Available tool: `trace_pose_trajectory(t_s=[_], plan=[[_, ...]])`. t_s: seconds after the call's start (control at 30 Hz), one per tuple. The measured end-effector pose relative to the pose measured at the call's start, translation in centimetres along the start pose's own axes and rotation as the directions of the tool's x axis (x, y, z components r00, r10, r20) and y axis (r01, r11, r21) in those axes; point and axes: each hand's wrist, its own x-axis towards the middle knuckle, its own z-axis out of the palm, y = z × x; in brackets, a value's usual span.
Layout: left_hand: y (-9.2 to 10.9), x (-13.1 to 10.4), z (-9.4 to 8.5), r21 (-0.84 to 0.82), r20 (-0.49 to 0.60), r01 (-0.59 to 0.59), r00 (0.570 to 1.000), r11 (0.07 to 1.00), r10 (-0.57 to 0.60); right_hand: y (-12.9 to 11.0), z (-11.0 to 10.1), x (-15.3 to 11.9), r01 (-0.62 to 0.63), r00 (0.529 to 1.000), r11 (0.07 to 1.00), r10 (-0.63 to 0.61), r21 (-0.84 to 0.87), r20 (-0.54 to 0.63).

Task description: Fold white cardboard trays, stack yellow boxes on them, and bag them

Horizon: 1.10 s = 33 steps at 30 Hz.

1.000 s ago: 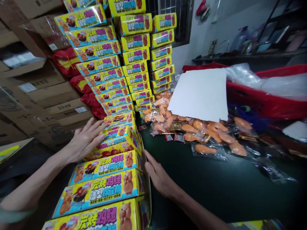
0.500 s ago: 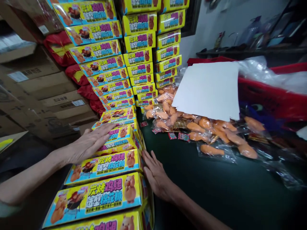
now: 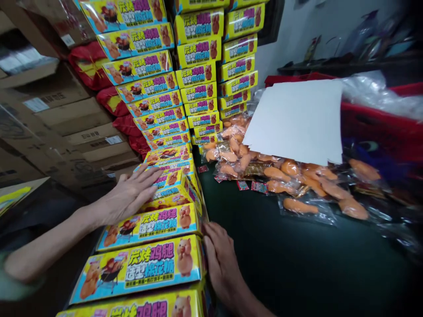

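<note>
My left hand (image 3: 132,193) lies flat with fingers stretched out over the top of a yellow and blue candy box (image 3: 167,191) in a row of like boxes. My right hand (image 3: 223,259) rests against the right ends of the row, beside a nearer candy box (image 3: 161,220). Its fingers are loosely bent, with their tips at the box ends, and it is wrapped round nothing. Closer to me another printed box (image 3: 142,266) lies in the same row, its printed face up.
Tall stacks of the same boxes (image 3: 198,77) rise at the back. Wrapped orange drumstick-shaped sweets (image 3: 277,174) lie on the dark green table (image 3: 280,264), with white card sheets (image 3: 297,119) on top. A red crate (image 3: 373,127) stands right, brown cartons (image 3: 53,119) left.
My right hand has slid nearer to me along the box ends, its fingers going from spread to bent. My left hand stays on the boxes. The view has shifted slightly.
</note>
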Motion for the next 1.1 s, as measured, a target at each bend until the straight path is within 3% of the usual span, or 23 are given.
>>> trace_pose_trajectory(t_s=[0.1,0.23,0.33,0.43,0.57,0.77,0.97,1.03,1.1], plan=[[1.8,0.3,0.2,0.066,-0.009,-0.13,0.991,0.989,0.131,0.1,0.2,-1.2,0.044,0.999,0.996,-0.044,0.083,-0.001],[2.1,1.4,1.4,0.121,-0.066,-0.224,0.97,0.967,0.233,-0.2,-1.2,-1.0,0.168,0.98,0.985,-0.171,0.03,0.105],[1.8,1.3,1.6,0.123,-0.078,-0.256,0.961,0.959,0.266,-0.8,-2.4,-0.8,0.284,0.944,0.958,-0.275,-0.027,0.183],[2.0,0.4,1.0,0.04,-0.001,-0.24,0.971,0.97,0.241,-1.0,-2.7,-0.9,0.323,0.927,0.945,-0.304,-0.058,0.219],[3.2,-1.0,0.3,-0.072,0.112,-0.202,0.971,0.977,0.209,-0.8,-2.5,-1.1,0.3,0.93,0.951,-0.272,-0.079,0.248],[4.2,-1.8,1.3,-0.079,0.171,-0.231,0.955,0.97,0.241,-0.7,-2.9,-1.0,0.327,0.905,0.945,-0.307,-0.018,0.295],[4.6,-2.9,2.4,-0.043,0.112,-0.265,0.957,0.963,0.268,-1.0,-3.0,-1.4,0.298,0.896,0.953,-0.299,0.054,0.328],[4.8,-3.2,2.2,-0.056,0.136,-0.241,0.96,0.969,0.246,-0.6,-2.9,-1.1,0.209,0.929,0.967,-0.243,0.148,0.28],[4.6,-3.4,1.7,-0.135,0.16,-0.23,0.955,0.964,0.25,-0.3,-3.4,-0.1,0.056,0.988,0.96,-0.094,0.276,0.124]])
